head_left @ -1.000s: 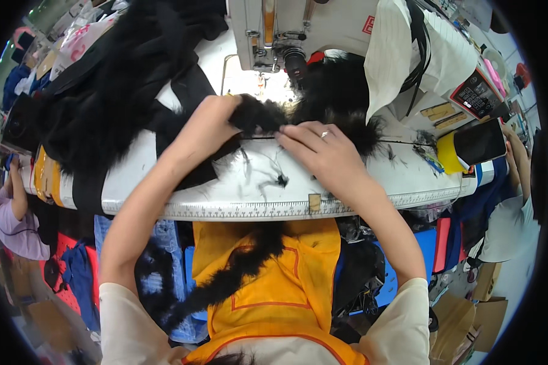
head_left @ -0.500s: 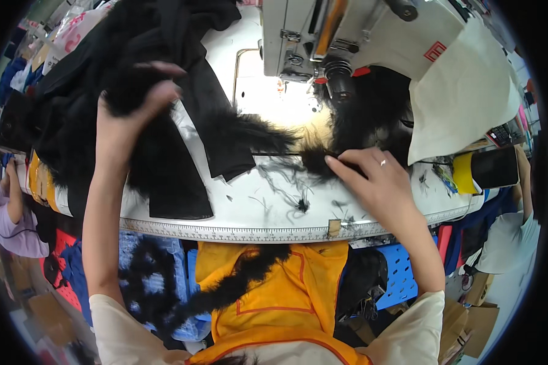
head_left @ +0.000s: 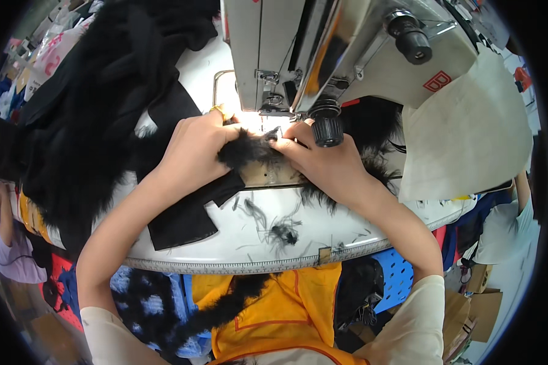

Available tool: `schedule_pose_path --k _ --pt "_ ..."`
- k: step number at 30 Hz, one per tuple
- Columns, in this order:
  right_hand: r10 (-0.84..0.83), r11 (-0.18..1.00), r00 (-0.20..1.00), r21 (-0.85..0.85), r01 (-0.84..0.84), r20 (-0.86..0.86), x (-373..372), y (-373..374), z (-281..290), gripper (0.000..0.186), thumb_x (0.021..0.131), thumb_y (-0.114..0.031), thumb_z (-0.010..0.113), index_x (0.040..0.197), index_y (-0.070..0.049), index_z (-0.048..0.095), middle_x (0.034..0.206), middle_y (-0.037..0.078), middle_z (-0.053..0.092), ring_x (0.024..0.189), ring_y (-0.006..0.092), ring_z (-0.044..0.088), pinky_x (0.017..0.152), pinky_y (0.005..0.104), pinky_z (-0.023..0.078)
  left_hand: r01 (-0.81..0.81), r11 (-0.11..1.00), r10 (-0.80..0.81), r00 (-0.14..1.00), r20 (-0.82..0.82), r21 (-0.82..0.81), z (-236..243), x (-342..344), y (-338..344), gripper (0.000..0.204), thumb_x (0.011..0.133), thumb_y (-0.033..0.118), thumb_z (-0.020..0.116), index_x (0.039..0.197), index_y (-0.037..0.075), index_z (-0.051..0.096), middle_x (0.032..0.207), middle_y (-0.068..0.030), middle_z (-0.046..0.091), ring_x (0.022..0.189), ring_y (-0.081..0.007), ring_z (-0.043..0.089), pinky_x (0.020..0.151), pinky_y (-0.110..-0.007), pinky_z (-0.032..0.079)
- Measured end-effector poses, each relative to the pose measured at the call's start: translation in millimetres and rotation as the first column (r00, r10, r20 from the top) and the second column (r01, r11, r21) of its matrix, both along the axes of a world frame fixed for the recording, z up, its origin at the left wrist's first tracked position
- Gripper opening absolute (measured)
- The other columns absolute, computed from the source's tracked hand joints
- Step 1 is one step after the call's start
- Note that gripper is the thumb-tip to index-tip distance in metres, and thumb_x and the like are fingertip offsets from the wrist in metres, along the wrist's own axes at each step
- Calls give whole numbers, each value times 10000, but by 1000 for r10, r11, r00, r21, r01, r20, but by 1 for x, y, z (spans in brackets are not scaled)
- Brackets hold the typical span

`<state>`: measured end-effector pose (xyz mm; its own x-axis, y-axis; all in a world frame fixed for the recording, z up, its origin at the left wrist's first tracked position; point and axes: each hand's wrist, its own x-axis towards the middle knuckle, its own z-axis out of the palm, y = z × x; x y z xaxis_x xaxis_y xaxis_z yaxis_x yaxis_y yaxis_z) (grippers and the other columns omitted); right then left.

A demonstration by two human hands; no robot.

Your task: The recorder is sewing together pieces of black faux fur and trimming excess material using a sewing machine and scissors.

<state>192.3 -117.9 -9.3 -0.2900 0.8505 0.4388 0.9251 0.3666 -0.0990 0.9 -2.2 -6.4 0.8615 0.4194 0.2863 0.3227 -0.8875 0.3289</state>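
At the lit needle area of the sewing machine point(head_left: 280, 55), my left hand point(head_left: 195, 149) grips black feather trim point(head_left: 249, 149) between closed fingers, with a small yellow thing point(head_left: 219, 111) at its fingertips that I cannot make out. My right hand point(head_left: 326, 161) pinches the trim's other end just under the presser area, its fingertips partly hidden by a knob and feathers. Black fabric point(head_left: 85, 115) with feathers lies left of my left hand, and its cut lower edge hangs over the white table point(head_left: 182, 255) beneath my forearm.
Cream cloth point(head_left: 463, 140) drapes at the machine's right. Loose feathers point(head_left: 283, 234) lie near the ruler edge. An orange apron point(head_left: 268, 304), blue crates point(head_left: 389, 274) and more trim point(head_left: 219, 304) are below. Other people point(head_left: 12, 249) point(head_left: 499, 225) sit at both sides.
My left hand has come back from the fabric pile to the machine. My right hand has moved forward and left to the needle with the trim. The view has moved nearer the machine.
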Motion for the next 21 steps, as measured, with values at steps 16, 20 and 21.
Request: schedule_pose_path --k 16,20,21 --pt "-286 913 887 -384 138 -362 5 17 -16 230 775 -176 664 965 -47 649 843 79 644 741 155 607 668 263 471 -56 925 124 980 158 -376 -12 10 14 249 604 102 748 728 -45 591 700 -196 572 700 -360 571 625 -375 458" --pt "-402 858 845 -468 212 -353 4 18 -20 250 791 -195 662 942 3 634 818 60 661 746 113 607 698 240 472 -129 913 157 987 42 -386 -7 9 12 192 622 65 709 749 -33 603 708 -197 579 718 -360 573 634 -378 459" --pt "-323 909 869 -380 173 -376 4 19 -22 248 794 -198 659 944 -1 634 826 63 664 747 116 613 707 238 476 -166 912 175 984 -10 -376 -6 9 11 173 628 52 693 752 -29 604 707 -195 582 722 -360 574 636 -382 458"
